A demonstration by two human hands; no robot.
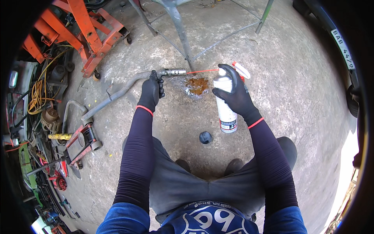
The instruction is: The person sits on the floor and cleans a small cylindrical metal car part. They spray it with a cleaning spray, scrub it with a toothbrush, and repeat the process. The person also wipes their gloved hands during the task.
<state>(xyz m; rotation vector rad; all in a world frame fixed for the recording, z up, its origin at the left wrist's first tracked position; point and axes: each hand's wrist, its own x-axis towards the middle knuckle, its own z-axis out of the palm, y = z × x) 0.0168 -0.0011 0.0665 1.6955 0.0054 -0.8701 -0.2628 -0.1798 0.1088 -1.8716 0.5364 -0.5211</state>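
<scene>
My left hand (151,91), in a black glove, is wrapped round a long bent grey metal pipe (124,89) near its far end. That end has a shiny, slotted metal fitting (175,72) pointing right. In my gloved right hand (233,91) is a white spray can (226,111), held upright with a finger on top. A thin red straw (202,71) runs left from its nozzle to the mouth of the fitting; whether it touches I cannot tell. A red-and-white flip piece (241,70) sticks out beside the can's top. Below the fitting, a wet rusty-brown patch (197,86) marks the concrete.
A round black cap (205,137) lies on the floor between my knees. Metal stand legs (181,33) rise ahead. An orange hoist (91,43) on casters stands far left, with a floor jack (82,142) and cluttered tools nearer. A vehicle (331,23) is at the right.
</scene>
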